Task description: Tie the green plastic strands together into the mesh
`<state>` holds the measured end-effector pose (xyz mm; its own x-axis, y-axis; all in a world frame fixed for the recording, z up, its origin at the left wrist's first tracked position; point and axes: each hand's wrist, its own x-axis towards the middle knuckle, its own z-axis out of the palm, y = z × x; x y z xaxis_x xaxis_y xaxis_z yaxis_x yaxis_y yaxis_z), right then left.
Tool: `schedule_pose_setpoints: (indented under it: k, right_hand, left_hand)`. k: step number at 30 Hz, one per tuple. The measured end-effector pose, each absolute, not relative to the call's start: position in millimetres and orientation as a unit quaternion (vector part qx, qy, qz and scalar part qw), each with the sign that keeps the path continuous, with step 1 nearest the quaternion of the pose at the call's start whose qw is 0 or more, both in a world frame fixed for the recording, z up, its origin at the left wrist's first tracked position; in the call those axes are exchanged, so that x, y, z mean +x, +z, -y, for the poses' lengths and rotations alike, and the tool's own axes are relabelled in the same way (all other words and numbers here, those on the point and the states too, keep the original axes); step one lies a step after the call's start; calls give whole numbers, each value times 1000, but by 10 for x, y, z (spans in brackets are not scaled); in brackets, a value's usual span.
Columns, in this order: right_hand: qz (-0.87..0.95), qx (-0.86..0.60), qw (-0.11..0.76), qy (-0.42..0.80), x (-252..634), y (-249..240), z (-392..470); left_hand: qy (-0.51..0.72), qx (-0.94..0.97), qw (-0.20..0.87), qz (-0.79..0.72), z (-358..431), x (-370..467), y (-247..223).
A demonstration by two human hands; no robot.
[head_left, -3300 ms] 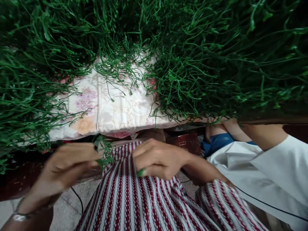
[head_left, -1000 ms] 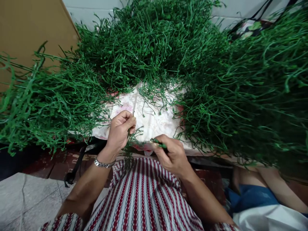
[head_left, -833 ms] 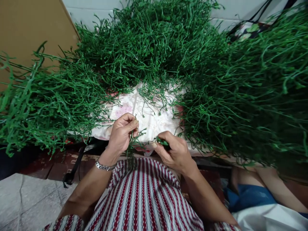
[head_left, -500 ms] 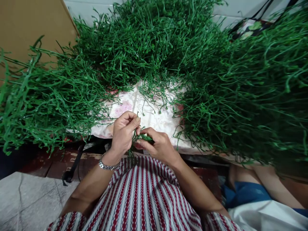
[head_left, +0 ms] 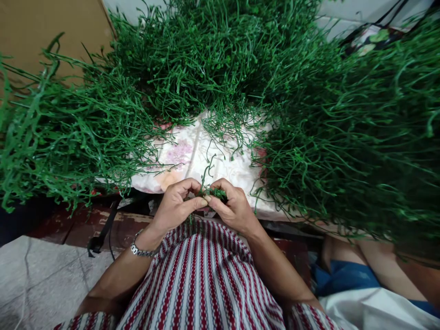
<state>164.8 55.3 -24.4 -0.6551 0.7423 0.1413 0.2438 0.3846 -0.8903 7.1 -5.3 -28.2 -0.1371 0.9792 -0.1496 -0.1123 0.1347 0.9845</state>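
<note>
My left hand [head_left: 178, 204], with a metal watch band on its wrist, pinches a thin green plastic-looking stem [head_left: 206, 172] at its lower end. Its branched tip sticks up above the fingers. Close against it, my right hand [head_left: 233, 206] is closed around a small bunch of green stems [head_left: 217, 194], and the two thumbs meet in front of my waist. Some green strands hang below the fingers. How the pieces join between the fingertips is hidden.
Large heaps of similar stems lie at left [head_left: 79, 133], back [head_left: 220, 55] and right [head_left: 337, 137] on a white flowered cloth [head_left: 178, 156]. A brown board [head_left: 51, 27] stands back left. At lower right are another person's legs [head_left: 371, 261], and a patterned bag [head_left: 373, 39] sits behind.
My left hand has come down from above to meet the right thumb. The stem's branched tip now stands up between my hands. The right hand keeps its bunch.
</note>
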Motion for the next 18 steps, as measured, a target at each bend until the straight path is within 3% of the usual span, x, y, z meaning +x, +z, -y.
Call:
schedule_pose_setpoints:
  k: [7,11,18]
  right_hand:
    - [765,-241,244,545,1731,-292,-607]
    - [800,-220,273,487,1709,-314,-597]
    - [856,-199,250,406,1717,-305,-555]
  left_hand:
    - [461,462,499,-570,98,75,-259]
    - [454,468,524,-548,116,91,-261]
    - [413,560,459,-553,106,29,-233]
